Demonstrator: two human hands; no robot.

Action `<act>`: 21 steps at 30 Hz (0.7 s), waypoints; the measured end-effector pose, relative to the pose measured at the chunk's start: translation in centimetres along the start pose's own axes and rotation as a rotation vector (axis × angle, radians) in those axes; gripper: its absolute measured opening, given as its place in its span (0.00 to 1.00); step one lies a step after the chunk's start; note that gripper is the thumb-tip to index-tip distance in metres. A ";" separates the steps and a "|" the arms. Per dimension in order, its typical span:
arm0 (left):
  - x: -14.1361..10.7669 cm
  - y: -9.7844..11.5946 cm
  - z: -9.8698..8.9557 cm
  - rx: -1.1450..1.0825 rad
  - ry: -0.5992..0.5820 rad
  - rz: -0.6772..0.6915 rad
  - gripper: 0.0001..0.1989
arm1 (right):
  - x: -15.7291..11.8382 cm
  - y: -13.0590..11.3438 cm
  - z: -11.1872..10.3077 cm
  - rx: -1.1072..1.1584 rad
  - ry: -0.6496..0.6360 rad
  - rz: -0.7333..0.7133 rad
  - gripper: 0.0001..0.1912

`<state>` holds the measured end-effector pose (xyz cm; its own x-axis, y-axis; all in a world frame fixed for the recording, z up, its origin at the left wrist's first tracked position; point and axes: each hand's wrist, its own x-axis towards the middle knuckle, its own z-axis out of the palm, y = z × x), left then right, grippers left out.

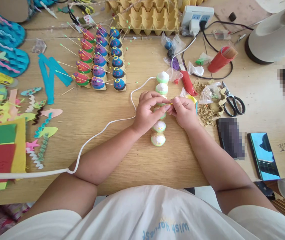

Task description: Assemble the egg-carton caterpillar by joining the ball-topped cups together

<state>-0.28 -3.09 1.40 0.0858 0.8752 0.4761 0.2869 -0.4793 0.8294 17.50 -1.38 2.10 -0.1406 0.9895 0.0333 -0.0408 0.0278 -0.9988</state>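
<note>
Yellow bit [170, 104] pinched btwn L fingers [157, 99] & R fingers [177, 102].

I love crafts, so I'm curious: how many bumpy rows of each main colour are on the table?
Red row: 1
Purple row: 1
Blue row: 1
White row, edged in green: 1
Total: 4

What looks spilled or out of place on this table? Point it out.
A loose brown heap lies scattered on the tabletop beside the scissors, partly under a crumpled clear bag; its ragged edge looks like a spill, though it may be there on purpose. Nothing else clearly stands out.
</note>
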 end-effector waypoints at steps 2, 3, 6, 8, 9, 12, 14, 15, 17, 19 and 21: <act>0.0 -0.1 0.0 0.002 0.003 -0.002 0.11 | 0.0 0.2 0.0 0.010 -0.020 -0.001 0.39; 0.0 -0.2 0.0 0.002 0.009 -0.006 0.11 | 0.0 0.3 -0.1 0.015 -0.030 -0.003 0.39; 0.0 -0.3 0.1 -0.009 0.038 -0.034 0.12 | -0.1 0.5 -0.2 0.019 -0.029 -0.015 0.40; 0.0 -0.4 0.2 -0.036 0.071 -0.065 0.14 | -0.1 0.3 -0.1 0.022 0.000 -0.038 0.38; 0.0 -0.5 0.3 -0.054 0.090 -0.084 0.15 | -0.1 0.1 -0.1 0.030 0.013 -0.056 0.36; 0.0 -0.7 0.5 -0.117 0.134 -0.129 0.18 | -0.2 -0.5 0.2 0.073 0.025 -0.120 0.30; 0.0 -0.8 0.6 -0.146 0.136 -0.139 0.19 | -0.2 -0.8 0.4 0.086 0.021 -0.131 0.30; 0.0 -0.9 0.7 -0.153 0.133 -0.143 0.19 | -0.2 -0.8 0.5 0.080 0.019 -0.126 0.29; 0.0 -0.9 0.7 -0.156 0.124 -0.155 0.20 | -0.2 -0.9 0.5 0.054 0.024 -0.117 0.26; 0.0 -0.8 0.7 -0.155 0.116 -0.166 0.22 | -0.3 -0.9 0.5 0.030 0.036 -0.121 0.25; 0.0 -0.6 0.6 -0.163 0.110 -0.173 0.24 | -0.3 -0.9 0.4 0.023 0.053 -0.135 0.24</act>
<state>0.12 -2.75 0.72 -0.0584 0.9371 0.3443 0.1299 -0.3348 0.9333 17.18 -1.78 3.00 -0.0800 0.9831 0.1644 -0.0788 0.1582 -0.9843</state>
